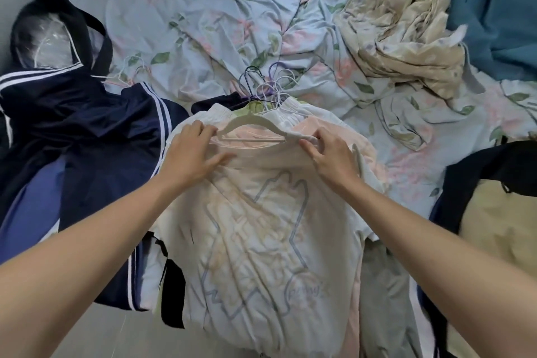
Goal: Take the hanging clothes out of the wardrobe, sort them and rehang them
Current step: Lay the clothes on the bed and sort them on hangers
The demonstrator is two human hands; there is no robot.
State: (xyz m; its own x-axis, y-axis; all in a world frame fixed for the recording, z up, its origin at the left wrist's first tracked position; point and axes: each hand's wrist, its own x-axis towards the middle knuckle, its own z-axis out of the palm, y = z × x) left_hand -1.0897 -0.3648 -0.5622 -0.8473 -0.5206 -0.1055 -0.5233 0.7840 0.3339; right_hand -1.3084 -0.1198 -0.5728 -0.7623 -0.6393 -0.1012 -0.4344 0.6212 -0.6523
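White hanger (252, 125) held at both ends by left hand (191, 154) and right hand (331, 154).

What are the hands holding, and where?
Left hand and right hand grip the opposite ends of a white plastic hanger inside the white printed T-shirt's neckline.

Both hands (261, 151) at white hanger (250, 128) atop cream T-shirt (261, 241)

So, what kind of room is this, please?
Most likely a bedroom: clothes lie on a bed with a floral sheet, a crumpled cream blanket lies beside them, and a bunch of hangers tops the pile.
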